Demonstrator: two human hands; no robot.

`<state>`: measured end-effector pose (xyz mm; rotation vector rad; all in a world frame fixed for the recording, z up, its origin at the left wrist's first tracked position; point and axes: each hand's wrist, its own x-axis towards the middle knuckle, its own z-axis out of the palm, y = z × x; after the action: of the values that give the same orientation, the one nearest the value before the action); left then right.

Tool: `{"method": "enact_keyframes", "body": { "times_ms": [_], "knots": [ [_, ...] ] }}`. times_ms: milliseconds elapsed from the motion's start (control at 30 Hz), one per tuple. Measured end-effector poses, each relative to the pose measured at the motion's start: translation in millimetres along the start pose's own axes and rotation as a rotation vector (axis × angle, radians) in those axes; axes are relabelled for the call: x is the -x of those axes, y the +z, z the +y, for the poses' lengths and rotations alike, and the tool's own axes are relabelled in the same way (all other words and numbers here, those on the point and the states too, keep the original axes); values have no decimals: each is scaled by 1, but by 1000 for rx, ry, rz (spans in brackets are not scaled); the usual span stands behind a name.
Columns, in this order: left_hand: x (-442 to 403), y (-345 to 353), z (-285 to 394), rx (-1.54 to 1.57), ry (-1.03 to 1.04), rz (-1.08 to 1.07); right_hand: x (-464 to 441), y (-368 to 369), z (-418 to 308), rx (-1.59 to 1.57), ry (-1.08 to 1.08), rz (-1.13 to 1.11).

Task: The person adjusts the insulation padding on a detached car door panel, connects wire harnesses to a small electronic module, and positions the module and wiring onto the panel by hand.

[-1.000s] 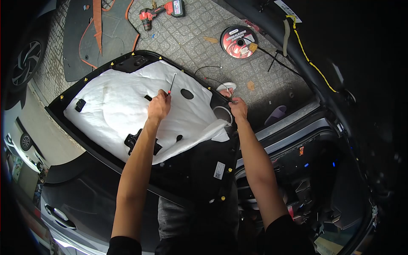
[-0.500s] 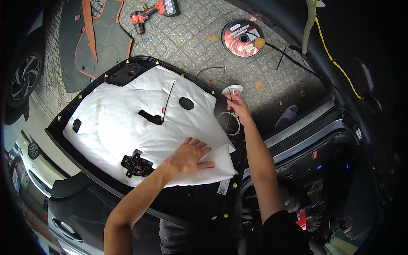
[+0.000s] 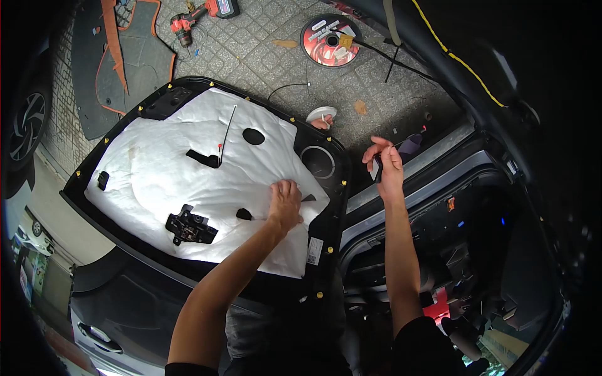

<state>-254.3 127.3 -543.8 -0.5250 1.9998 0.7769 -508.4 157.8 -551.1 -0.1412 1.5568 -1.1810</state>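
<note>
White padding (image 3: 157, 156) covers much of a black door panel (image 3: 279, 289), and a thin cable with a red piece (image 3: 220, 146) comes out of a slot in it. My left hand (image 3: 286, 203) lies palm down on the padding near its right side, holding nothing. To the right of the panel, my right hand (image 3: 389, 166) is raised with thumb and finger pinched on a thin cable, whose red tip (image 3: 424, 128) shows beyond the fingers. A dark piece (image 3: 377, 170) shows by its palm.
Another person's fingers (image 3: 323, 122) touch a white round part (image 3: 322, 114) beyond the panel. A red drill (image 3: 183, 26), a red disc-shaped reel (image 3: 330, 41) and dark mats (image 3: 135, 69) lie on the paving. A car door sill (image 3: 414, 166) runs along the right.
My left hand left the cable on the padding and came down to the right side, where the folded padding now lies flatter. My right hand moved right, away from the white round part.
</note>
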Motion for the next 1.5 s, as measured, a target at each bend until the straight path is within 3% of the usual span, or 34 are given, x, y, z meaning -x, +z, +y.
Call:
{"method": "enact_keyframes", "body": {
  "times_ms": [33, 100, 133, 167, 233, 267, 300, 333, 367, 433, 567, 700, 833, 900, 933, 967, 1000, 1100, 1133, 1167, 1233, 1300, 1433, 1500],
  "knots": [
    [-1, 5, 3, 23, 23, -27, 4, -6, -1, 0, 3, -8],
    [-7, 0, -7, 40, 18, -53, -1, -16, 3, 412, 119, -156],
    [-15, -17, -20, 299, -83, -77, -6, -10, -5, 801, 253, -214],
    [-25, -27, -33, 558, -183, -97, -12, -8, 6, 971, 304, -267],
    [-48, -4, -70, 183, -211, 474, -24, -23, 60, 1286, 176, -376],
    [-59, 9, -86, 136, -272, 485, -32, -20, 72, 1362, 300, -432],
    [-67, 15, -99, 87, -333, 500, -37, -17, 85, 1360, 290, -443],
    [-70, 12, -106, 193, -369, 278, -41, -12, 99, 1415, 308, -444],
    [-71, 9, -108, 188, -377, 280, -44, -7, 112, 1470, 330, -442],
    [-75, -2, -111, 311, -344, 176, -48, 9, 128, 1305, 479, -372],
    [-89, 7, -126, 388, -349, 193, -50, 22, 166, 1182, 500, -408],
    [-82, 6, -144, 401, -259, 247, -45, 18, 181, 1239, 389, -409],
    [-82, -1, -163, 577, -191, 144, -36, 8, 179, 1356, 361, -512],
    [-79, 0, -170, 669, -167, 124, -36, 8, 181, 1100, 159, -678],
    [-78, 4, -174, 714, -84, 287, -38, 4, 195, 1093, 156, -682],
    [-74, 9, -177, 754, -2, 450, -39, 4, 211, 883, 243, -688],
    [-63, 3, -179, 749, -13, 449, -40, 4, 223, 671, 327, -691],
    [-17, -29, -178, 458, -201, 458, -41, 17, 218, 662, 457, -791],
    [-3, -33, -179, 459, -279, 315, -38, 19, 221, 457, 555, -763],
    [9, -37, -178, 459, -353, 170, -36, 18, 222, 451, 552, -763],
    [26, -47, -169, 438, -379, 65, -31, 18, 205, 199, 686, -705],
    [32, -46, -160, 427, -398, -38, -26, 14, 198, 171, 710, -679],
    [21, -23, -159, 198, -470, 203, -26, 4, 200, 98, 754, -634],
    [15, -49, -169, 299, -590, -13, -27, 4, 206, 370, 739, -527]
  ]
}}
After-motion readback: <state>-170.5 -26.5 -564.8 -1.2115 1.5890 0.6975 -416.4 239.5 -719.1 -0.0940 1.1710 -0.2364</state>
